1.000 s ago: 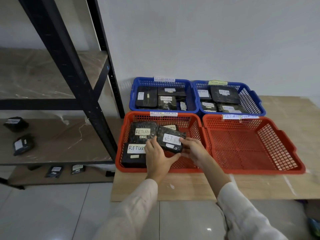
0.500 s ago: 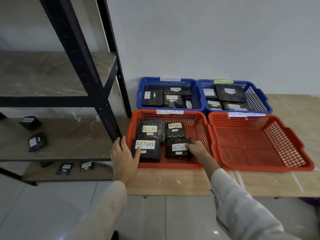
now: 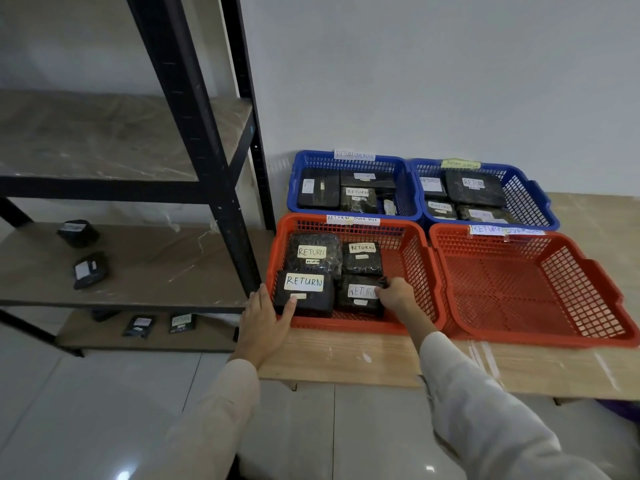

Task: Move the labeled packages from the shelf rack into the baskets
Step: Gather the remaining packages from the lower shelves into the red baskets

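The left red basket (image 3: 346, 326) holds several black packages with white RETURN labels. My right hand (image 3: 398, 295) grips the right edge of the front-right package (image 3: 358, 295), which lies flat on the basket floor. My left hand (image 3: 265, 323) rests with straight fingers on the basket's front-left corner, and its thumb touches the front-left package (image 3: 304, 291). More labeled packages lie on the shelf rack to the left: two on the middle shelf (image 3: 90, 270) (image 3: 78, 233) and some on the bottom shelf (image 3: 140, 326) (image 3: 181, 322).
To the right stands a second red basket (image 3: 533, 339) with nothing in it. Behind are two blue baskets (image 3: 294, 188) (image 3: 542, 206) with packages. All stand on a low wooden table (image 3: 346, 363). The rack's black post (image 3: 221, 216) rises just left of the baskets. Tiled floor lies below.
The package that both hands held over the left red basket now lies in its front-right part. My left hand let go and moved to the basket's front-left corner.
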